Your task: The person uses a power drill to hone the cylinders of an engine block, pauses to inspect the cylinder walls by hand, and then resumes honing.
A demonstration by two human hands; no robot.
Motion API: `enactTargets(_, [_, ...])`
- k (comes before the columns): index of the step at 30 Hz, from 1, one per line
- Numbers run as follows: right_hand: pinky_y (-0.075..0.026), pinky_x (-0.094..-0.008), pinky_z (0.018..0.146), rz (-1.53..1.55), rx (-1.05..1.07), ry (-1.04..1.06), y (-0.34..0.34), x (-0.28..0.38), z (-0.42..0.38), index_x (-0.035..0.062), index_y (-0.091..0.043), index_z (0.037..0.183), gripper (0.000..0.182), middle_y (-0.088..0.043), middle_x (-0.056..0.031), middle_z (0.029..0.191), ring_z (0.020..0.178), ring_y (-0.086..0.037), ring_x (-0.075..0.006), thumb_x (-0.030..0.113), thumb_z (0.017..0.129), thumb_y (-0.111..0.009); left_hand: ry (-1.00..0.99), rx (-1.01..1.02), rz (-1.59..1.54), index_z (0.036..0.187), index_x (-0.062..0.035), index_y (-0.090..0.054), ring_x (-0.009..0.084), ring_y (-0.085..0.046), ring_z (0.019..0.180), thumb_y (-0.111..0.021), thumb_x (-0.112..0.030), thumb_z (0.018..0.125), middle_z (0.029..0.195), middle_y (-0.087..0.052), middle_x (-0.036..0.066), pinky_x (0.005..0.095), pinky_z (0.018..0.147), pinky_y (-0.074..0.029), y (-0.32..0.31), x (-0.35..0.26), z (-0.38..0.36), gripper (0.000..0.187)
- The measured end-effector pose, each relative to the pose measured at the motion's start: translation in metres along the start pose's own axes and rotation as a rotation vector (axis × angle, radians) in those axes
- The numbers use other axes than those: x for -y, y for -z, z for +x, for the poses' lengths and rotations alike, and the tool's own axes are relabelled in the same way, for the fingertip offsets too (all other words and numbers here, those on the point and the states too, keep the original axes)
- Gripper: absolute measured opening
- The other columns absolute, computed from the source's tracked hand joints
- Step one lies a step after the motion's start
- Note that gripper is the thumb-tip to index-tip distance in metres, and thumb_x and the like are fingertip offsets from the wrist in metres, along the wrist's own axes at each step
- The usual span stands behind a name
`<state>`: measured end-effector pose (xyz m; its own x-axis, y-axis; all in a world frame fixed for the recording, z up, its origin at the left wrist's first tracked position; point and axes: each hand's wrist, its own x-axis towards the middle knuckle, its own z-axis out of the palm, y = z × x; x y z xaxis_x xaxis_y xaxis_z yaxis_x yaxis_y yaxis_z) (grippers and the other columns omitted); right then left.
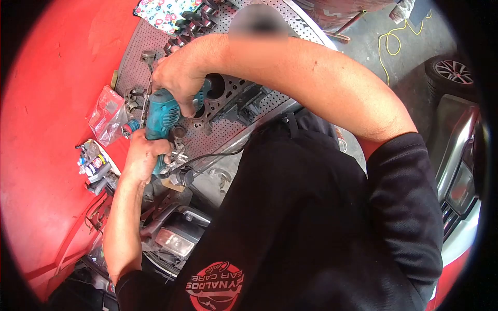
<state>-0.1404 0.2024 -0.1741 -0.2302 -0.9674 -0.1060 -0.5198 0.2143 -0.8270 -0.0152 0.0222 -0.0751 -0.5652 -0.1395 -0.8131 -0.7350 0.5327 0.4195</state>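
A teal power drill (162, 115) is held over a workbench of perforated metal (207, 145). My left hand (142, 155) is wrapped round its lower, handle end. Higher up, my right hand (179, 78) grips the tool's upper part, fingers curled over it. The drill's tip is hidden behind my right hand. Just right of that hand lies a metal engine block (228, 93) with round bores. Another teal part (201, 98) shows beside the fingers; whether it belongs to the drill I cannot tell. A black cord (218, 154) runs across the bench's lower part.
A crankshaft (194, 23) and floral cloth (165, 13) lie at the bench's far end. Left are a plastic bag (108, 114), bottles (96, 165) and a red panel (52, 129). A wheel (454, 71) and yellow cord (386, 52) lie on the floor at right.
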Motion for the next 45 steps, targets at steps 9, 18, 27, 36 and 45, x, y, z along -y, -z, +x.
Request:
enactTargets(9, [-0.029, -0.0585, 0.118, -0.014, -0.013, -0.144, -0.015, -0.021, -0.007, 0.0165, -0.061, 0.143, 0.092, -0.063, -0.0137, 0.137, 0.138, -0.049, -0.0309, 0.03, 0.058, -0.092, -0.022, 0.063, -0.004, 0.072, 0.0008, -0.062, 0.0168, -0.056, 0.053, -0.062, 0.001, 0.069, 0.064, -0.06, 0.007, 0.0309, 0.052, -0.045, -0.014, 0.008, 0.032, 0.003])
enactTargets(18, [-0.031, -0.0538, 0.116, 0.08, -0.002, -0.175, -0.026, -0.039, -0.011, 0.0146, -0.063, 0.139, 0.089, -0.063, -0.0123, 0.136, 0.14, -0.047, -0.0284, 0.028, 0.057, -0.094, 0.033, 0.065, 0.011, 0.071, 0.0, -0.061, 0.0158, -0.056, 0.052, -0.063, 0.0, 0.069, 0.063, -0.059, 0.007, 0.03, 0.05, -0.044, -0.027, 0.0, 0.043, 0.003])
enactTargets(27, [-0.039, -0.0509, 0.11, 0.074, -0.011, -0.176, -0.023, -0.034, -0.013, 0.0155, -0.066, 0.135, 0.083, -0.065, -0.013, 0.132, 0.133, -0.053, -0.0303, 0.028, 0.057, -0.092, 0.017, 0.006, -0.016, 0.075, 0.0015, -0.061, 0.0167, -0.056, 0.051, -0.063, 0.001, 0.07, 0.065, -0.06, 0.008, 0.0302, 0.05, -0.044, -0.028, 0.001, 0.038, 0.005])
enactTargets(36, [-0.051, -0.049, 0.095, 0.042, 0.017, -0.006, 0.009, 0.01, -0.011, 0.012, -0.071, 0.122, 0.07, -0.074, -0.0132, 0.109, 0.109, -0.068, -0.031, 0.032, 0.057, -0.089, -0.013, 0.027, -0.037, 0.08, 0.0024, -0.063, 0.0162, -0.056, 0.054, -0.065, 0.001, 0.068, 0.066, -0.061, 0.007, 0.0306, 0.053, -0.044, 0.004, -0.004, -0.008, 0.013])
enactTargets(45, [-0.045, -0.056, 0.103, -0.053, -0.016, 0.073, 0.02, 0.046, -0.009, 0.0118, -0.073, 0.117, 0.065, -0.075, -0.0124, 0.111, 0.111, -0.068, -0.0323, 0.035, 0.058, -0.088, 0.018, -0.091, 0.045, 0.087, 0.0028, -0.064, 0.0166, -0.056, 0.056, -0.065, -0.001, 0.066, 0.069, -0.062, 0.007, 0.0306, 0.056, -0.045, 0.01, -0.02, -0.053, 0.021])
